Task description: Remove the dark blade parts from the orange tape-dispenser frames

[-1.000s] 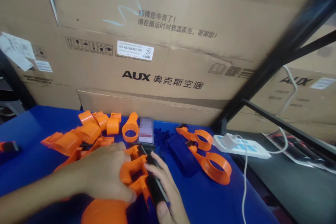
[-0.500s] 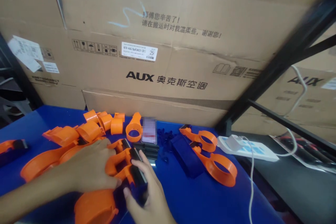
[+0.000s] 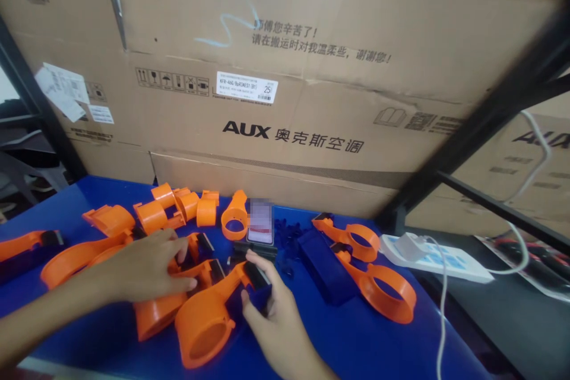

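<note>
My right hand (image 3: 280, 312) has its thumb and fingers closed on the dark blue and black end of an orange tape dispenser (image 3: 202, 326), whose round hub points down left. My left hand (image 3: 149, 264) reaches over more tape dispensers beside it, thumb and fingers apart. Its thumb lies against the orange body of a neighbouring dispenser (image 3: 154, 314), partly covered by the hand. Just past its fingertips is the black cutter end of another dispenser (image 3: 202, 244). Beyond the left forearm lies one more orange dispenser (image 3: 66, 261), partly hidden.
Loose orange hubs (image 3: 151, 215) lie at the back by a phone (image 3: 260, 225) and small dark blue parts (image 3: 289, 234). On the right are a dark blue piece (image 3: 327, 270), orange dispensers (image 3: 387, 291) and a white power strip (image 3: 463, 261). A large cardboard box (image 3: 312, 101) stands behind.
My right hand and its dispenser have come away from the neighbouring dispensers, toward the front. The left hand's fingers have spread. The view has shifted slightly left.
</note>
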Motion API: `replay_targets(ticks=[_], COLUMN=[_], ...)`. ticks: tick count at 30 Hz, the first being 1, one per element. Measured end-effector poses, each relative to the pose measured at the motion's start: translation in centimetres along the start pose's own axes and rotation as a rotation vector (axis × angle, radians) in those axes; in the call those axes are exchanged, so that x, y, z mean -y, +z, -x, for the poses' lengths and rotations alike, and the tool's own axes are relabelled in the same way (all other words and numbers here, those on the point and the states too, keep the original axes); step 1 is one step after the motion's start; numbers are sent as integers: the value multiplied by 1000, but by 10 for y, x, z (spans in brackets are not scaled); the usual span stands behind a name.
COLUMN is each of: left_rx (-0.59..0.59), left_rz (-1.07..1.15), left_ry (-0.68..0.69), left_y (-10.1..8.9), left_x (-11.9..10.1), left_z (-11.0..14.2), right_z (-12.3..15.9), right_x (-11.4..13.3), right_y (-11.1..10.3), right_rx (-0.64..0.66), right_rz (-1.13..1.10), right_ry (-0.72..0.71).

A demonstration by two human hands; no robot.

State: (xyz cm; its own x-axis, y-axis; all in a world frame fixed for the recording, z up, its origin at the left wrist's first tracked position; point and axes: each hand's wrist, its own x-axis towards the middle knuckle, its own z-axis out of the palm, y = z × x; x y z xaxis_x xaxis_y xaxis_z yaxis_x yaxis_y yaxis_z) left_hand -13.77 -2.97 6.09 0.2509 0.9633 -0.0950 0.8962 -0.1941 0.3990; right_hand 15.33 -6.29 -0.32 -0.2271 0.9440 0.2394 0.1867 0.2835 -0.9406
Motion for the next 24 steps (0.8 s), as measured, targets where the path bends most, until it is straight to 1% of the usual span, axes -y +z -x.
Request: replay_targets(ticks=[3, 7, 12, 14, 16, 18, 19, 21, 23, 24], left_rx=[-93, -195, -196, -211, -238, -303, -344, -441, -449, -495], left_rz=[-69, -148, -235, -218, -165, -109, -81, 23, 237, 389], left_ry=[25, 29, -13, -26, -4, 50, 77, 116, 165, 171], left_y=[1, 2, 5, 4, 0, -4, -5, -2, 10, 19], left_x=[4, 6, 17, 21, 19, 4, -8, -41, -79, -97], left_z=[7, 8, -1, -5, -6, -1, 3, 14, 25, 28], right_z=[-4, -9, -17, -21, -27, -36, -40, -51, -59, -63], right_x=[11, 21, 24, 25, 26, 27, 27, 29, 31, 33], right_y=[-8, -14, -26, -33, -39, -41, -41, -40, -38, -38], right_rx=[9, -27, -42, -40, -7, 46, 68, 85, 59, 42], right_rz=[-41, -51, -70, -66, -53, -44, -50, -76, -95, -95], right_ry=[4, -6, -42, -57, -75, -90, -97, -103, -104, -101])
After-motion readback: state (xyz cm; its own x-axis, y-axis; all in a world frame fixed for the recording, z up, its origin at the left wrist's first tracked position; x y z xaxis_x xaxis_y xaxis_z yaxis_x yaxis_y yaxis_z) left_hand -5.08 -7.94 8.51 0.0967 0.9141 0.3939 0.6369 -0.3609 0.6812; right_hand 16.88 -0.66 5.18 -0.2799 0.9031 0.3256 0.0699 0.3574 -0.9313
